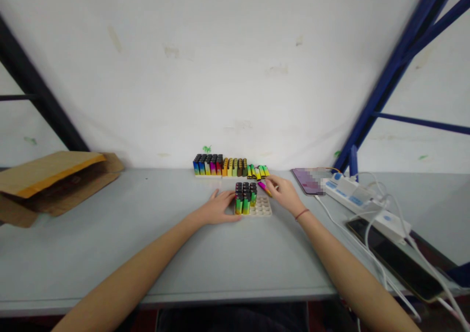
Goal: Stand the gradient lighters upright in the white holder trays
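Observation:
A pale tray (263,208) with round holes sits mid-table, its left part filled with upright green-and-yellow lighters (243,204) with black tops; several holes on its right are bare. My left hand (219,208) grips the tray's left side, thumb along the front corner and one finger sticking out. Just beyond the right end of the tray, my right hand (283,193) has its fingers closed at one end of a tilted magenta-and-yellow lighter (265,188). Its fingertips are partly hidden. Behind, loose green-and-yellow lighters (257,171) lie in a small pile.
By the wall stand a block of multicoloured lighters (208,166) and a group of yellow and brown ones (235,167). An opened cardboard package (55,180) lies left. On the right are a phone (307,181), a power strip (352,200), a dark phone (396,258) and white cables.

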`<state>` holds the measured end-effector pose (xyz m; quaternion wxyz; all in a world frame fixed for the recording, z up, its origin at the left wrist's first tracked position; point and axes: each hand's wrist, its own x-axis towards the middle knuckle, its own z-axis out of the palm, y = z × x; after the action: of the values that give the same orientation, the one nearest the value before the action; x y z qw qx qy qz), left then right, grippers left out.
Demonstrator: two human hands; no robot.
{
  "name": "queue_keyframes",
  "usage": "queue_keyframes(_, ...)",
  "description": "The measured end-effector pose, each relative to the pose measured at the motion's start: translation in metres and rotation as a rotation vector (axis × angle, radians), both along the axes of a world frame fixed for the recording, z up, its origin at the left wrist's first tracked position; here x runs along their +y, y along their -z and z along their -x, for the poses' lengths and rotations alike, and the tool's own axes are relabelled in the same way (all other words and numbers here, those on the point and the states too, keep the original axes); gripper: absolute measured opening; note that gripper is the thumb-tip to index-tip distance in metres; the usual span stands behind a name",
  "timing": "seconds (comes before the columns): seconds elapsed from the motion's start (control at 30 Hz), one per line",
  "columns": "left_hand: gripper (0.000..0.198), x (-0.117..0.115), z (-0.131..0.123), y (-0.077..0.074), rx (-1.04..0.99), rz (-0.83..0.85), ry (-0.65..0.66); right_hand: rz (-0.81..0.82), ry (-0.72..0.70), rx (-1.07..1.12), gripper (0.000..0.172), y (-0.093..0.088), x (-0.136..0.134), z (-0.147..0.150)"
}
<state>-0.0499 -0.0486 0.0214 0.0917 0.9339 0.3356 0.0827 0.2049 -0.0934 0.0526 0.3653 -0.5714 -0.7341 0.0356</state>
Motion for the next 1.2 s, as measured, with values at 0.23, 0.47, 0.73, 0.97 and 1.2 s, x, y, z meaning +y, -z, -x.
queue_keyframes(0.23,0.079,-0.001,0.0,-0.002,0.011,0.013,-0.012,0.094,0.037,-0.222,0.034,0.031,0.029,-0.017)
queue_keyframes(0.47,0.081,0.0,0.0,-0.001,0.015,0.013,-0.012,0.137,0.095,-0.337,0.028,0.038,0.037,-0.011)
queue_keyframes(0.73,0.08,-0.001,0.0,-0.002,0.016,0.022,-0.013,0.089,0.105,-0.014,0.026,0.026,0.028,-0.007)
queue_keyframes(0.97,0.08,0.0,0.001,0.0,0.005,0.009,-0.004,0.016,-0.023,0.259,0.03,0.029,0.025,0.001)
queue_keyframes(1.2,0.08,0.0,0.0,-0.001,0.003,0.01,-0.006,0.033,0.08,0.541,0.043,0.035,0.025,0.007)
